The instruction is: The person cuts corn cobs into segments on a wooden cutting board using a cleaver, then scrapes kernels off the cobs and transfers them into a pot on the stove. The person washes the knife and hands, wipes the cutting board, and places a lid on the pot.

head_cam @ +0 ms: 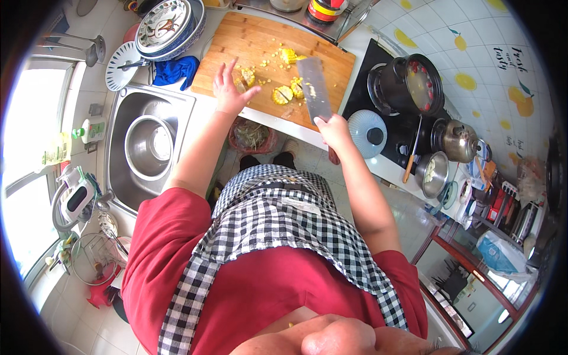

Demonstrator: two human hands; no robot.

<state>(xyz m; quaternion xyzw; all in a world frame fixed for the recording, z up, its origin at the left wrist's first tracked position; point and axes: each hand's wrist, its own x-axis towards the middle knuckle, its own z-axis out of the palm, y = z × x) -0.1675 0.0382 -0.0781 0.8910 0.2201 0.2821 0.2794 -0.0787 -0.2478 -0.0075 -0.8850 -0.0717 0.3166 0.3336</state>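
Note:
My right hand grips the handle of a Chinese cleaver, whose broad blade lies over the right part of a wooden cutting board. Bits of corn cling to the blade. Beside the blade are cut corn cob pieces, and a longer yellow piece of corn sits farther back. Over the board's left front part, my left hand is empty with its fingers spread. Close to those fingers rests another cob piece. Loose kernels are scattered across the wood.
On the left is a steel sink with a metal basin in it. Stacked plates and a blue cloth stand behind. To the right, a dark pot and a kettle occupy the stove. A waste bag sits below the counter.

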